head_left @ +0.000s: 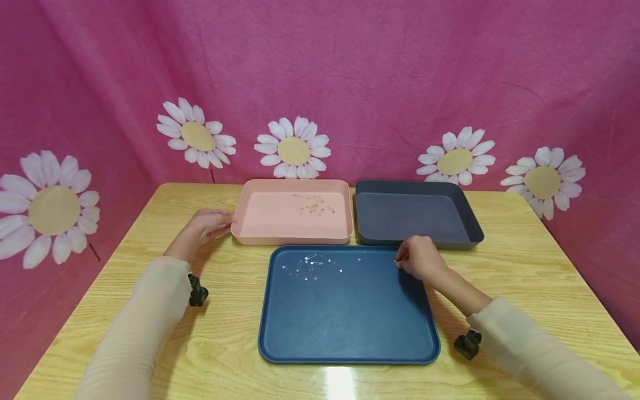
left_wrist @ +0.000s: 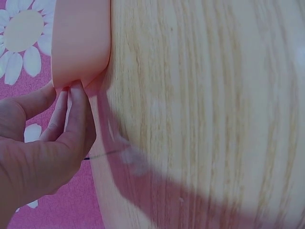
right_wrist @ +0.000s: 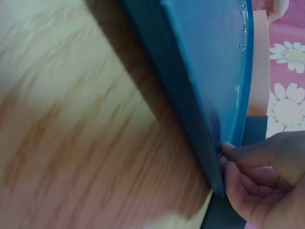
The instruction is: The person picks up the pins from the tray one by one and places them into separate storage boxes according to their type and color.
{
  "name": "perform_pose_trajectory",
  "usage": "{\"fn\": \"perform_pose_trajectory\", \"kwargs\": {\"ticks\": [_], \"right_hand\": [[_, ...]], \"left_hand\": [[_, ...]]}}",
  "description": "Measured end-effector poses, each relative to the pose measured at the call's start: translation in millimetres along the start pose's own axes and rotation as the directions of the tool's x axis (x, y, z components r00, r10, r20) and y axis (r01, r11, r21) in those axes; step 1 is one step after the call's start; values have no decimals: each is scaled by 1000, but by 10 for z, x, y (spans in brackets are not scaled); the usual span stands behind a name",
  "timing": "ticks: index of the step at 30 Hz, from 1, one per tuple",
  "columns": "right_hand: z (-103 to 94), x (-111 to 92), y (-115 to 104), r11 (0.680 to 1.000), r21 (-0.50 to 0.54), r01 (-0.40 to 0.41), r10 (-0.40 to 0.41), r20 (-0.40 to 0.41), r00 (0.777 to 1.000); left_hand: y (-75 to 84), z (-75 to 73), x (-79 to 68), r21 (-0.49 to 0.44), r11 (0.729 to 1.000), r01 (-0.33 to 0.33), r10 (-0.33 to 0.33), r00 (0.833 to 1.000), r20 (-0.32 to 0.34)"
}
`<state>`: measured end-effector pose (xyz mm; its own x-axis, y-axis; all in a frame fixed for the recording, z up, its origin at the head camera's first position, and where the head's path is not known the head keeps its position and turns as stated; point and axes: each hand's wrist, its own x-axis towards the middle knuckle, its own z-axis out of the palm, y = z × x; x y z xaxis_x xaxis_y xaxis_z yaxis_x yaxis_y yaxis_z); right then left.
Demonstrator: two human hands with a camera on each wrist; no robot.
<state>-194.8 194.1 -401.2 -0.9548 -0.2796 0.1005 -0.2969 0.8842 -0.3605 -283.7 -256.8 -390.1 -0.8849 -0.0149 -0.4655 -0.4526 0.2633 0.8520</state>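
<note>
While the right hand (head_left: 421, 259), fingertips together, pinches what looks like a gold-coloured pin (head_left: 397, 260) at the blue tray's (head_left: 350, 316) far-right corner, its smallness could let it slip, mixing with silver pins (head_left: 316, 263). The left hand (head_left: 207, 223), thumb opposing fingers, grips the pink tray (head_left: 265, 216) containing gold pins (head_left: 314, 209).

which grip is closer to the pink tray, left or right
Left. The left grip touches the pink tray at its left end; the right grip is well off beyond its right side, by the far right corner of the blue tray.
</note>
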Motion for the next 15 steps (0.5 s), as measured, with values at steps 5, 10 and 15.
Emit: {"fn": "perform_pose_trajectory", "kwargs": {"ticks": [5,10,15], "right_hand": [[38,16,-66,999,41,9,-10,24,1000],[73,36,-215,997,72,35,-41,79,996],[102,51,-360,994,85,66,-77,138,987]], "left_hand": [[8,-10,-11,25,1000,7,-7,1000,-4],[13,-9,-32,47,999,8,-8,1000,-3],[8,-10,-34,44,999,11,-11,1000,-3]]}}
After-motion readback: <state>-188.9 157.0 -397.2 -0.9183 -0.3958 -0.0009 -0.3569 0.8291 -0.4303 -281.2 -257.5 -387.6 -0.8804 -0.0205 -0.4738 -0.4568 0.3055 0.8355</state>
